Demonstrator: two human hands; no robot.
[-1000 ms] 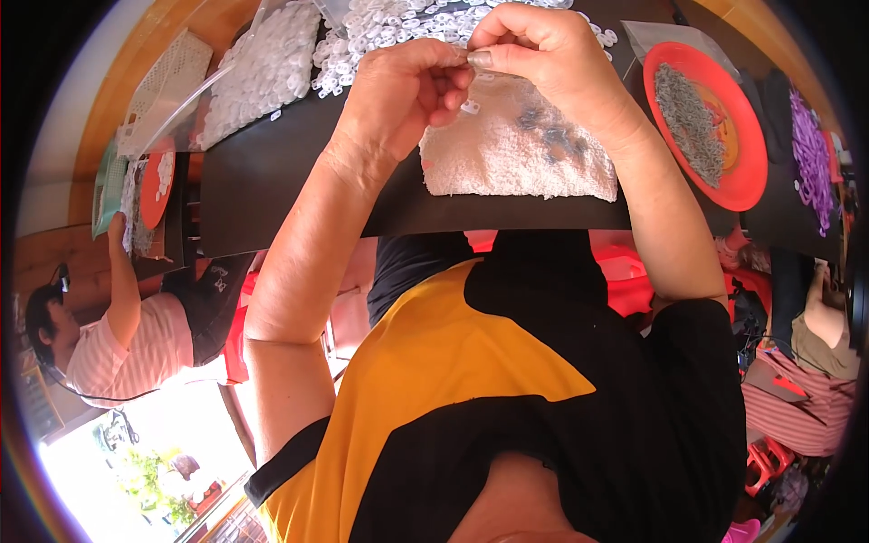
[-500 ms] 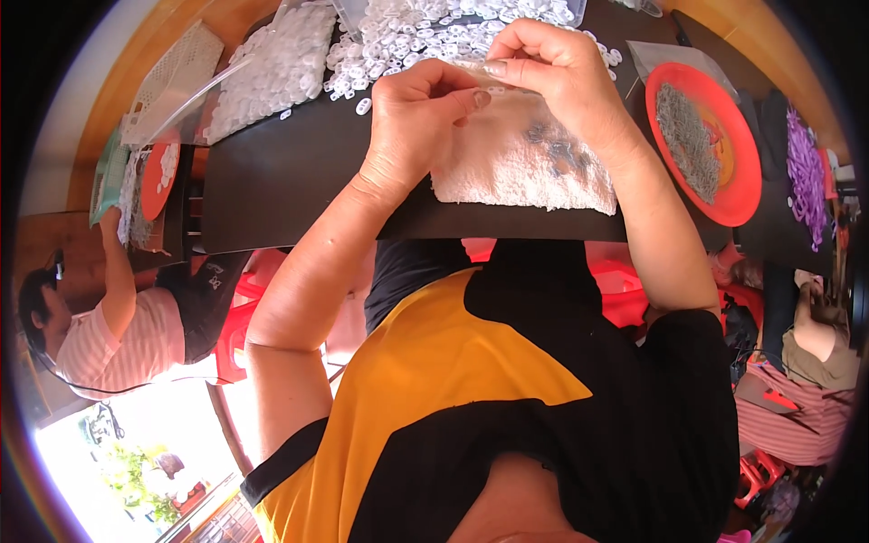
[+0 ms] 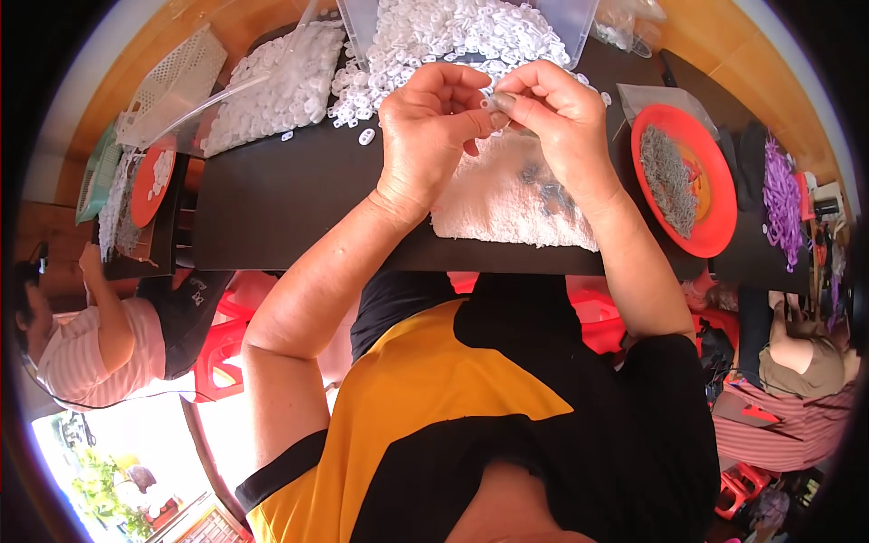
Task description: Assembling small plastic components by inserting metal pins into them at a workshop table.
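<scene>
both hands (image 3: 489, 113) pinch shut on a small white piece (image 3: 490, 101) above the white towel (image 3: 507, 199)

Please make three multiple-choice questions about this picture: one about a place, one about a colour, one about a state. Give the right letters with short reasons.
1. Where does the round plastic plate with the grey metal pieces lie?
A. To the right of the white terry towel
B. Under the towel
C. On the floor

2. What colour is this plate?
A. Blue
B. Red-orange
C. Green

3. How are the left hand and the right hand placed?
A. Flat on the black table
B. Far apart at the table ends
C. Raised together, fingertips pinching a small piece

Answers:
1 A, the plate sits on the table beside the towel's right edge.
2 B, its rim shows red-orange.
3 C, both hands meet above the towel, in front of the heap of small white plastic rings.
</scene>
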